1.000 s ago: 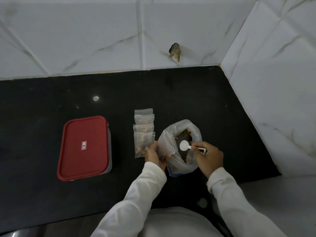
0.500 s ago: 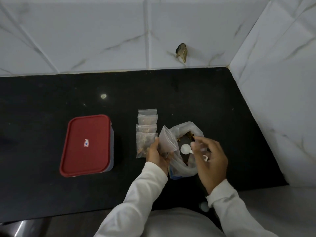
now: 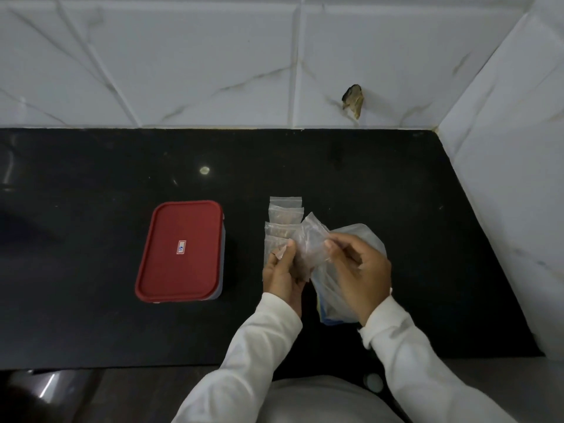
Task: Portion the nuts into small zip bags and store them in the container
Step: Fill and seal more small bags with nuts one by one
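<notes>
The person holds one small bag (image 3: 311, 239) up over the counter (image 3: 335, 166), in the middle, just near of the pile of bags. The left hand (image 3: 282, 270) pinches its left side with bent fingers. The right hand (image 3: 360, 276) pinches its right side with thumb and fingertips. Brown nuts (image 3: 305, 259) seem to sit low in it, though that part is blurry.

The small bag looks thin, soft and light, and likely a bit slippery. The nuts would make the bottom sag. The best place to hold it is probably the stiff top strip by the zip, one hand at each end.

One big bag (image 3: 366, 236) sits under the right hand. The pile (image 3: 285, 215) has about four bags that overlap, so the count is not sure. One container (image 3: 183, 251), shut, lies to the left, apart from the pile.
</notes>
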